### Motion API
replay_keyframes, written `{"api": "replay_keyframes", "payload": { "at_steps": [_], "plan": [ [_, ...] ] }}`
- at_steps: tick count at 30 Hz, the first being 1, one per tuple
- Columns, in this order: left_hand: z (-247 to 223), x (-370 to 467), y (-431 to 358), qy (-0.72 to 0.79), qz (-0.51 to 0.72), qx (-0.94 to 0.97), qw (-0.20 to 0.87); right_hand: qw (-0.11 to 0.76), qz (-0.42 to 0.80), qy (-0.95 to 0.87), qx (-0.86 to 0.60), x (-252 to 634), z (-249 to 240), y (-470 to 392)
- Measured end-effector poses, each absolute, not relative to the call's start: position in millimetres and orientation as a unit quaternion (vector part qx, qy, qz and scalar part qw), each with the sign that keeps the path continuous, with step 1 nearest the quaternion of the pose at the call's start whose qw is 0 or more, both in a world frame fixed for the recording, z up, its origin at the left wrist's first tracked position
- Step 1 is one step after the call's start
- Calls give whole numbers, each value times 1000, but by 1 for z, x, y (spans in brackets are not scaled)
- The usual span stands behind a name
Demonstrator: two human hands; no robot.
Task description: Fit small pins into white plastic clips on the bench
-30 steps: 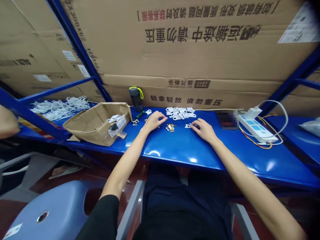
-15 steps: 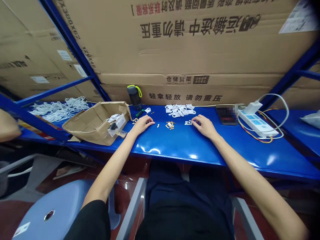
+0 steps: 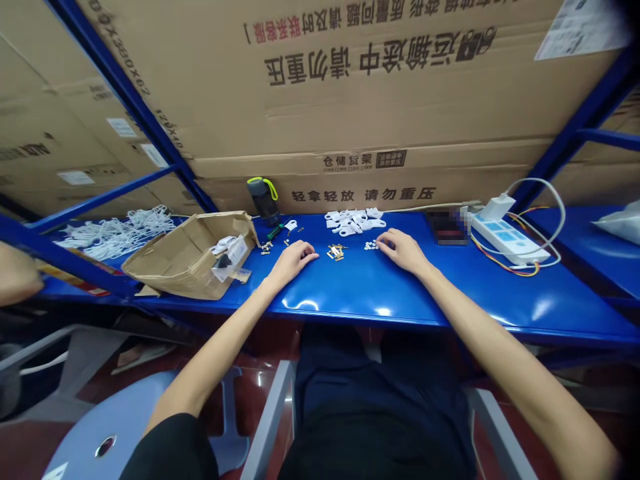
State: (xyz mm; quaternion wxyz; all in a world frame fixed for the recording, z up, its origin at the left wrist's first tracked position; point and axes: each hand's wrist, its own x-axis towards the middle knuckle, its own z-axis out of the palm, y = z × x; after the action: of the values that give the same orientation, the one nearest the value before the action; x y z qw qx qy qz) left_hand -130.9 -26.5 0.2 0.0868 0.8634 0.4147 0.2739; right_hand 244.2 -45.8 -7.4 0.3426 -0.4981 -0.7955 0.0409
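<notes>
My left hand (image 3: 295, 261) rests on the blue tabletop (image 3: 350, 287), its fingers curled and closed at the tips; whatever they hold is hidden. Just right of it lies a small pile of brass-coloured pieces (image 3: 337, 253). The fingers of my right hand (image 3: 401, 249) are bent together at the edge of a cluster of tiny white pieces (image 3: 371, 245); anything between the fingertips is too small to make out. Behind both piles lie several white plastic parts (image 3: 353, 222). More small brass-coloured pieces (image 3: 267, 248) are scattered left of my left hand.
An open cardboard box (image 3: 175, 263) with packets stands left, with white cords (image 3: 127, 233) beyond it. A dark bottle (image 3: 264, 202) and green tool (image 3: 275, 231) are at the back. Right are a dark, partly blurred object (image 3: 447, 228) and a power strip (image 3: 510, 240). Another person's arm (image 3: 17, 273) shows far left.
My left hand has moved right and nearer the table's front edge, over where a small loose piece lay; that piece no longer shows. My right hand stays beside the white pieces. The view has shifted slightly.
</notes>
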Motion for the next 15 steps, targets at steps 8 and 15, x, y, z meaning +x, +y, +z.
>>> {"api": "replay_keyframes", "payload": {
  "at_steps": [8,15],
  "plan": [
    [6,-121,-64,370,266,885,101,338,42,-803,-489,244,-10,-44],
    [1,-70,-83,270,224,930,106,317,75,-852,-410,232,0,-57]
  ]
}}
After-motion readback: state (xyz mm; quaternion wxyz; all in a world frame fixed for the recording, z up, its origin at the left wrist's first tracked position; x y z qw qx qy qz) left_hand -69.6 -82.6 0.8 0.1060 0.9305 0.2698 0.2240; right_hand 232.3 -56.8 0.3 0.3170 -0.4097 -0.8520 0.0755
